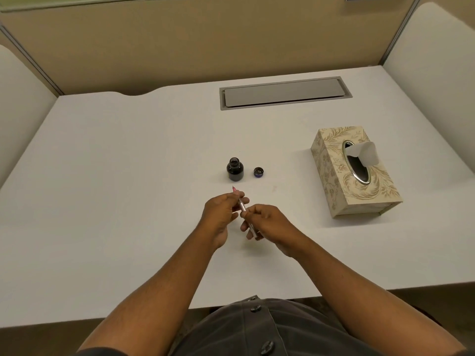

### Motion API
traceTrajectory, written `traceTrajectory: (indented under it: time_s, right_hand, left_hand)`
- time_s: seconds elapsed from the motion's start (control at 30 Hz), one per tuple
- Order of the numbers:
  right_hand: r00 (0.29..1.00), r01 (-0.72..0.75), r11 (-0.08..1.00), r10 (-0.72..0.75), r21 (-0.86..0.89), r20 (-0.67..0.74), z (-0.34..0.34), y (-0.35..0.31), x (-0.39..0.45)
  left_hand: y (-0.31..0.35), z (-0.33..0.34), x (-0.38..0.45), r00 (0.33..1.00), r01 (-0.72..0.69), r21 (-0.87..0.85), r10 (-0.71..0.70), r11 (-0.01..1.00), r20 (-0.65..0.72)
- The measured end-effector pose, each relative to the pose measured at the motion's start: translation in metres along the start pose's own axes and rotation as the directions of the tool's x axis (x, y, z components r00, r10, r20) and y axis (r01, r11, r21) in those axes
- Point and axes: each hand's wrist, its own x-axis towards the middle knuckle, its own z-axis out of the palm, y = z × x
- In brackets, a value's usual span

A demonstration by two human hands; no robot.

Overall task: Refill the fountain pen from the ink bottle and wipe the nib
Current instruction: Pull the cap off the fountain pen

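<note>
Both hands were together over the tabletop [128,176], clamped on the pen [243,207]. The left hand [221,213] pinched its front part, near the nib, and the right hand [267,222] pinched the rear part of the barrel. The long axis of the pen ran from the right hand, close to the body, up and away to the left hand, so the nib pointed forward. The bottle [235,169] stood open just beyond the nib, almost on the same line, and the left hand was the nearer one to it. I judge that the next move needs only a short reach forward and a tilt of the nib down into the neck. The cap [258,172] lay just to the right of the bottle. The tissue box [354,173] stood well apart, to the right of the right hand, with one tissue standing out. The white tabletop was closed in by beige partition walls.
</note>
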Motion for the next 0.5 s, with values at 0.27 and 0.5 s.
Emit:
traceTrajectory:
  time_s: [0.27, 0.5]
  right_hand:
    - [0.943, -0.200, 0.950, 0.119, 0.240, 0.312, -0.017, 0.003, -0.004]
    - [0.991, -0.052, 0.990, 0.034, 0.134, 0.131, -0.012, 0.009, -0.003]
  left_hand:
    - [0.000, -0.004, 0.001, 0.973, 0.159, -0.128, -0.134, 0.979, 0.186]
    - [-0.008, -0.002, 0.004, 0.993, 0.026, -0.070, -0.018, 0.997, 0.120]
